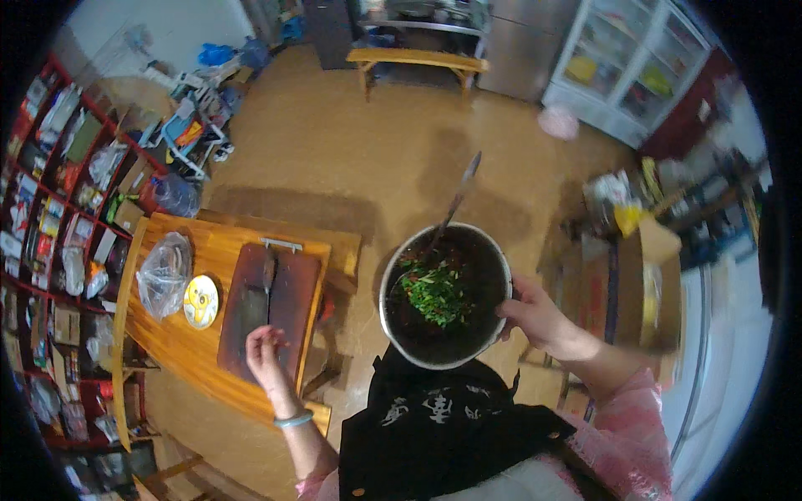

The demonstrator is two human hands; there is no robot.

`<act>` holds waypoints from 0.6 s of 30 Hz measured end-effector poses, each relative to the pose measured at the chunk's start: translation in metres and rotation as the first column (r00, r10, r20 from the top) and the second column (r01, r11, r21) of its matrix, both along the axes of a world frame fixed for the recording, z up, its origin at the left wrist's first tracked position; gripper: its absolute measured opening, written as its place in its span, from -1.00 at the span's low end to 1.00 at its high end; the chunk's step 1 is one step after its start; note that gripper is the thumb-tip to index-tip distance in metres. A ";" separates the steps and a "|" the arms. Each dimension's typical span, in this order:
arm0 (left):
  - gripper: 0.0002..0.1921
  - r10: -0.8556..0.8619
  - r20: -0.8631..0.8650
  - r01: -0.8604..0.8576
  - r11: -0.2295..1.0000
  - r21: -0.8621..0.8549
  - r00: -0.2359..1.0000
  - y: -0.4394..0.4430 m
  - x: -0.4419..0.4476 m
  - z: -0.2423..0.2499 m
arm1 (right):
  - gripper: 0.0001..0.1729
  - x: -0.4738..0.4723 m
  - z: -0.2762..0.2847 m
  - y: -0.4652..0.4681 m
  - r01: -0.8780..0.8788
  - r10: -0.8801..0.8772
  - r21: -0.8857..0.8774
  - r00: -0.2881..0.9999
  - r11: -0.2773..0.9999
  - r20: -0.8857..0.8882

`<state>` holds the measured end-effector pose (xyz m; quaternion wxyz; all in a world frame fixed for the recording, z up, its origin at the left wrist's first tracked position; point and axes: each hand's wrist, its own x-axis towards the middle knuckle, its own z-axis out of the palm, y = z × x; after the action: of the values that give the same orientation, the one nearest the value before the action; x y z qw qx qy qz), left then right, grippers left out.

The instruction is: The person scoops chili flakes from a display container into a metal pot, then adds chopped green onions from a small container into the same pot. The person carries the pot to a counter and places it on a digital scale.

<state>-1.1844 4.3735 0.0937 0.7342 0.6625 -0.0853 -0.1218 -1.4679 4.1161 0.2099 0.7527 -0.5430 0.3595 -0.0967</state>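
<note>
My right hand (532, 313) grips the rim of a round metal pot (507, 263), thumb over the edge. Inside it lie chopped green herbs (438, 294) on a dark mixture with red bits. A long-handled metal utensil (460, 191) leans out over the far rim, its lower end partly hidden in the food. To the left, my left hand (266, 354) hovers above the near part of a dark cutting board (294, 300), fingers loosely curled and nothing visible in them. On that board rests a cleaver (254, 307), handle pointing away from me.
The wooden table (188, 351) also bears a clear plastic bag (166, 275) and a yellow-patterned round item (202, 302). Red shelves (62, 206) line the left. Cardboard boxes (626, 300) stand at right. Far off are a wooden bench (416, 61) and a glass-door cabinet (626, 62).
</note>
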 end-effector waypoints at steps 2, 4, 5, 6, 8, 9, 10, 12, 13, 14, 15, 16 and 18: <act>-0.91 0.126 0.056 -0.129 0.990 0.063 0.991 -0.025 0.044 -0.008 | -0.48 0.065 0.011 -0.067 -0.090 0.089 0.036 0.996 0.995 0.021; -0.94 0.216 0.090 -0.224 0.971 0.085 0.972 -0.070 0.091 -0.016 | -0.47 0.124 0.027 -0.137 -0.238 0.238 0.006 0.971 0.971 -0.003; -0.93 0.217 0.083 -0.222 0.973 0.055 0.973 -0.109 0.125 -0.021 | -0.47 0.157 0.037 -0.177 -0.271 0.271 0.014 0.959 0.962 -0.082; -0.92 0.243 0.007 -0.243 0.968 0.055 0.970 -0.157 0.158 -0.025 | -0.49 0.189 0.052 -0.227 -0.380 0.383 0.056 0.921 0.923 -0.068; -0.92 0.273 -0.097 -0.273 0.962 0.012 0.957 -0.242 0.210 -0.034 | -0.51 0.250 0.077 -0.298 -0.437 0.443 0.076 0.890 0.896 -0.111; -0.91 0.102 0.030 -0.105 0.985 0.134 0.994 -0.278 0.234 -0.032 | -0.44 0.280 0.090 -0.333 -0.473 0.489 0.134 0.860 0.871 -0.141; -0.91 0.159 -0.142 -0.162 0.987 -0.012 0.977 -0.329 0.258 -0.038 | -0.36 0.311 0.103 -0.367 -0.523 0.541 0.166 0.836 0.836 -0.091; -0.89 -0.079 -0.132 0.063 0.990 -0.123 0.988 -0.409 0.323 -0.035 | -0.46 0.370 0.119 -0.422 -0.548 0.560 0.128 0.824 0.826 -0.087; -0.88 -0.196 -0.122 0.174 0.969 -0.173 0.973 -0.447 0.356 -0.035 | -0.40 0.397 0.123 -0.442 -0.527 0.529 0.089 0.849 0.845 0.002; -0.87 -0.247 -0.073 0.232 0.959 -0.165 0.966 -0.490 0.383 -0.042 | -0.36 0.421 0.128 -0.458 -0.458 0.454 0.064 0.888 0.887 0.071; -0.87 -0.293 -0.022 0.286 0.945 -0.156 0.956 -0.531 0.406 -0.049 | -0.32 0.443 0.132 -0.472 -0.408 0.409 0.167 0.912 0.898 0.029; -0.87 -0.339 0.037 0.340 0.927 -0.156 0.940 -0.566 0.426 -0.054 | -0.32 0.466 0.133 -0.490 -0.408 0.404 0.161 0.913 0.899 0.059; -0.86 -0.322 0.044 0.325 0.932 -0.161 0.946 -0.623 0.460 -0.057 | -0.33 0.516 0.129 -0.530 -0.493 0.487 0.098 0.870 0.864 0.085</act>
<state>-0.7240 3.7509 0.0369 0.7560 0.5769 -0.2092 -0.2276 -0.9523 3.5862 0.3389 0.7929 -0.5687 0.1932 0.1032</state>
